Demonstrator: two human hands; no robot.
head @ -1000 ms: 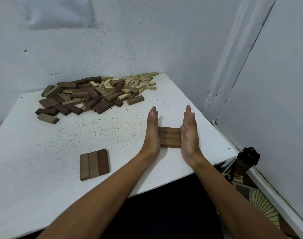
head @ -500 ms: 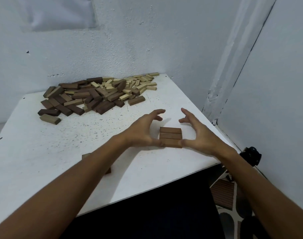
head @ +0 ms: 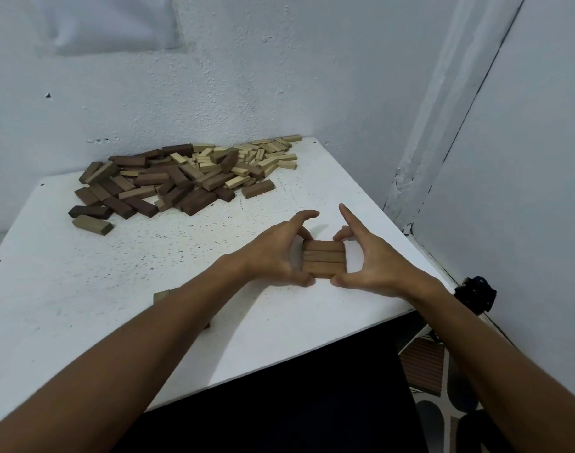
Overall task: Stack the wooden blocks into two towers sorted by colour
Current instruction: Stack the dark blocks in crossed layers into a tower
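Note:
A flat layer of three mid-brown wooden blocks (head: 324, 259) lies side by side near the table's right front corner. My left hand (head: 273, 253) pinches its left end, thumb at the near edge and fingers at the far edge. My right hand (head: 374, 259) pinches the right end the same way, with the index finger pointing up and away. A second block layer (head: 161, 295) lies further left, mostly hidden under my left forearm. The mixed pile of dark, mid-brown and pale blocks (head: 181, 181) sits at the back of the table.
The white speckled table (head: 83, 289) fills a corner between two white walls. A single olive-brown block (head: 92, 224) lies at the pile's left front, and another loose block (head: 258, 189) at its right front. A black object (head: 475, 294) stands below the table's right edge.
My hands turned from flat palms pressed against the layer's two ends to a thumb-and-finger pinch across its near and far edges. My left forearm now covers the other layer.

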